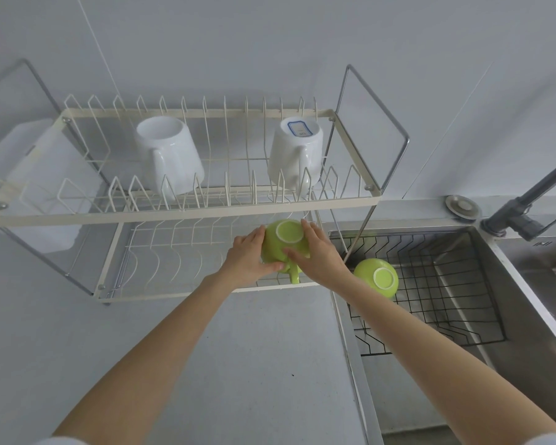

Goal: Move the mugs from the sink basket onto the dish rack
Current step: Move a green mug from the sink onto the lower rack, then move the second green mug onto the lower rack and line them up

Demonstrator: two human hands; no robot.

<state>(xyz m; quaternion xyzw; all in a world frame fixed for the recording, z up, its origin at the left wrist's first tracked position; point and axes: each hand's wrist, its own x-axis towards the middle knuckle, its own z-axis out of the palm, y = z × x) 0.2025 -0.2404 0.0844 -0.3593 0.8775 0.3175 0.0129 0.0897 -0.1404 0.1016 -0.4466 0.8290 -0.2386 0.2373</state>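
A green mug point(278, 244) is upside down at the right end of the dish rack's lower tier point(161, 252), its handle pointing toward me. My left hand point(247, 258) grips its left side and my right hand point(315, 255) its right side. A second green mug point(377, 277) lies bottom-up in the black wire sink basket point(446, 300), at its near left corner. Two white mugs point(169, 155) point(296, 155) stand upside down on the cream rack's upper tier point(206, 210).
The steel sink point(527, 316) holds the basket on the right, with a dark faucet point(527, 200) behind it. A white cutting board point(36, 175) hangs on the rack's left end. Grey countertop point(254, 364) lies below the rack.
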